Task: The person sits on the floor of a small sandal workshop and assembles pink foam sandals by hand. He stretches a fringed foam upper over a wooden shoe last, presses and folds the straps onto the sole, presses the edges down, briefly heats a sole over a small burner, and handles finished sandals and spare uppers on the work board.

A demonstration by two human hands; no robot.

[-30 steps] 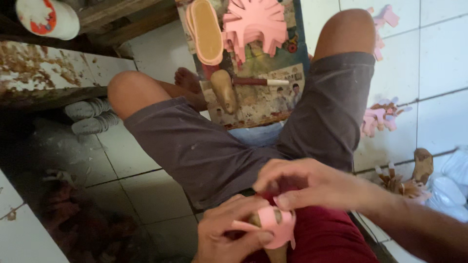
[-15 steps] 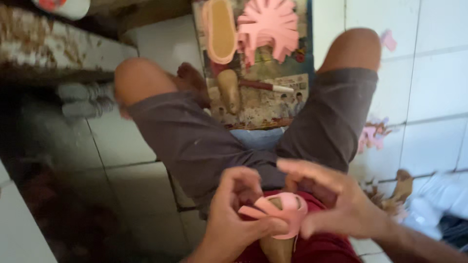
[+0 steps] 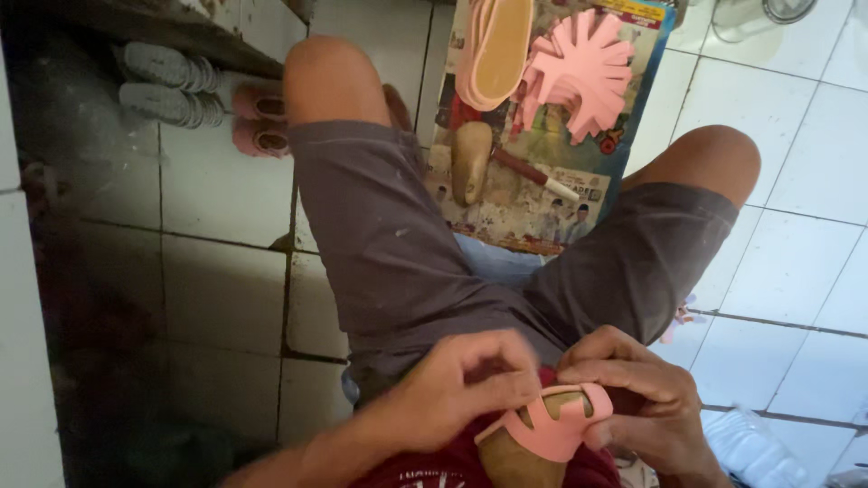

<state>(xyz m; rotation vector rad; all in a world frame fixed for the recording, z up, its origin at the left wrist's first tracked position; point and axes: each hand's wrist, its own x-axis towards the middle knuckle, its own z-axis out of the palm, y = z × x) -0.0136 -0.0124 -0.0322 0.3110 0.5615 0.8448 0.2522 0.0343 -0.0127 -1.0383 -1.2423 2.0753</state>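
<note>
White floor tiles [image 3: 796,271] fill the head view, darker and dirtier toward the left, where grey shoes [image 3: 167,86] and a pair of small pink sandals [image 3: 260,122] are seen under the edge of a low bench [image 3: 194,27]. Between the seated person's knees, a printed poster sheet [image 3: 533,212] is laid on the floor; on it are stacked pink soles [image 3: 495,45], a fanned bundle of pink strap pieces [image 3: 579,77], a wooden shoe last [image 3: 470,163] and a slim handled tool [image 3: 538,174]. At the lower edge, a pink sandal upper [image 3: 551,425] is held over a wooden last [image 3: 511,461] on the lap. The left hand [image 3: 461,393] is closed with its fingertips pinching the near end of the pink strap; the right hand [image 3: 646,402] is curled over the far end, thumb and fingers pressed onto it. Against the frame half a second earlier, the left hand is noted to have shifted from cupping beneath the piece to gripping from above, and the strap now lies flatter across the last. This is judged as the upper being seated and tensioned, not yet fixed.
</note>
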